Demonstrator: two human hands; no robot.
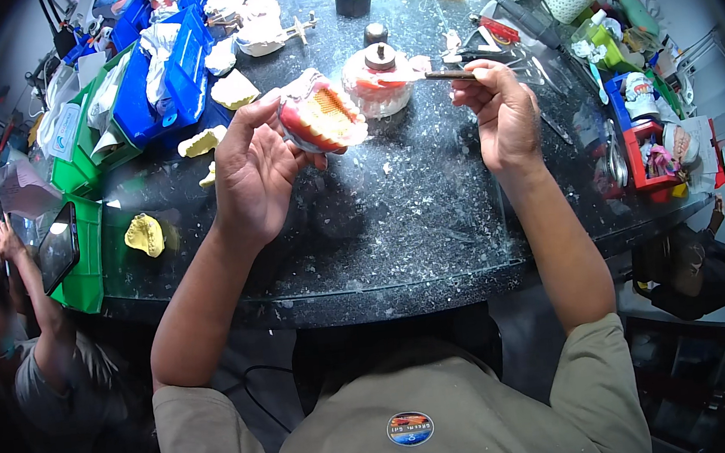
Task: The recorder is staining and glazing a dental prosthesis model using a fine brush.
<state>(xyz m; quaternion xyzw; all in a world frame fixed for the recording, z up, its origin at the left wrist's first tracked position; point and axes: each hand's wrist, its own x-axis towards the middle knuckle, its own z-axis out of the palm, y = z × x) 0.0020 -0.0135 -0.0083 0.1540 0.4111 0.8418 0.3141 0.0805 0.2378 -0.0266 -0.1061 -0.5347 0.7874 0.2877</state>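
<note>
My left hand (259,175) is wrapped round a dental cast with a pink wax denture base (314,118) and a row of teeth, held up above the bench. In my right hand (506,117), a wax knife (451,75) is pinched by its dark handle. Its pale blade points left, across the top of a faceted glass spirit burner (379,96) with a metal wick holder. Reddish colour shows in the burner's upper part; whether a flame burns I cannot tell. Just behind the burner stands a small dark metal cap (376,35).
Yellow plaster casts (144,235) lie on the left of the dark, crumb-strewn bench (397,223). Blue bins (181,70) and green bins (82,268), with a phone (60,244), line the left edge. Hand tools (506,41) and a red box (648,158) are at right. Another person sits far left.
</note>
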